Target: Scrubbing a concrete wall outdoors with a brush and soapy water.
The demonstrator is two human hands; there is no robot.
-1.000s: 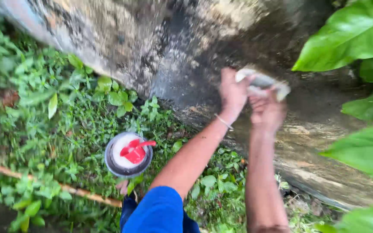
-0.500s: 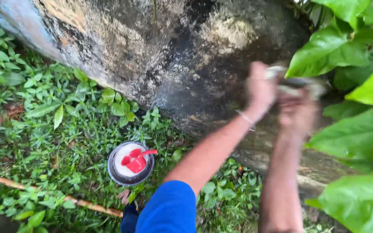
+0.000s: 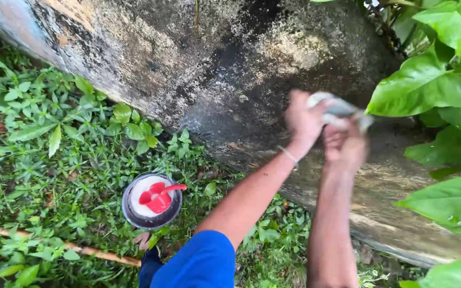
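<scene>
Two hands [image 3: 324, 130] wringing cloth [image 3: 337, 106] over mossy rock [image 3: 188, 64].

Both bare arms are stretched forward, the left hand [image 3: 302, 120] and right hand [image 3: 345, 144] held close together, fingers curled shut; a thin band is worn at the left wrist.

Pale grey cloth [image 3: 340, 109] bunched, against dark rock.

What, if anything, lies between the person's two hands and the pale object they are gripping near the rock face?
Nothing visible does. Both the left hand and the right hand are closed on the pale object, held up against the dark rock face. Large green leaves hang just beside it.
</scene>
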